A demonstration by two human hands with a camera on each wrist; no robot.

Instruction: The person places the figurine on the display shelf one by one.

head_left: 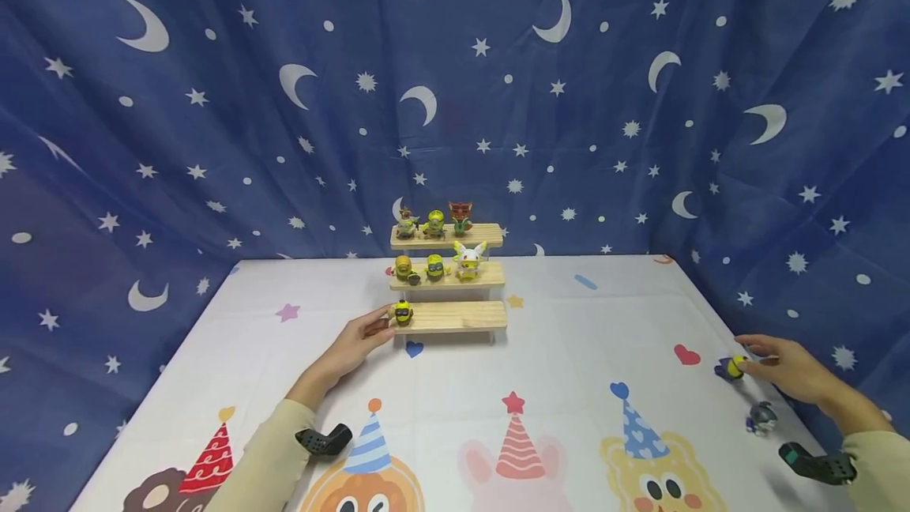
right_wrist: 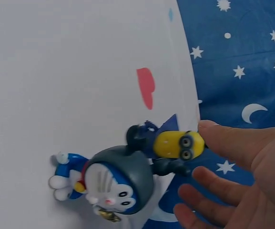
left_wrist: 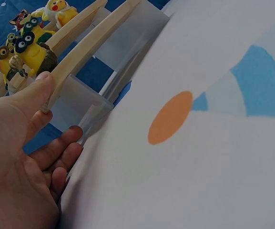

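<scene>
My left hand (head_left: pixel 359 336) is at the left end of a three-tier wooden display stand (left_wrist: pixel 87 52), thumb and index finger pinching the end of its lowest board. Next to the thumb, a yellow minion figure with black goggles (head_left: pixel 403 312) stands on that board. At the table's right edge, my right hand (head_left: pixel 791 370) reaches toward a yellow minion figure in dark blue (right_wrist: pixel 175 144), which lies on the table. The thumb is at its head, and the other fingers are apart from it. Beside it lies a blue-and-white cat figure with a dark grey hood (right_wrist: pixel 123 179).
Three figures stand on the top board (head_left: pixel 486 235), among them a red-brown fox (head_left: pixel 460 216). On the middle board (head_left: pixel 494 273) are three more, including a white-eared yellow one (head_left: pixel 468 259). A white printed cloth (head_left: pixel 590 338) covers the table; a dark blue curtain (head_left: pixel 455 101) hangs behind.
</scene>
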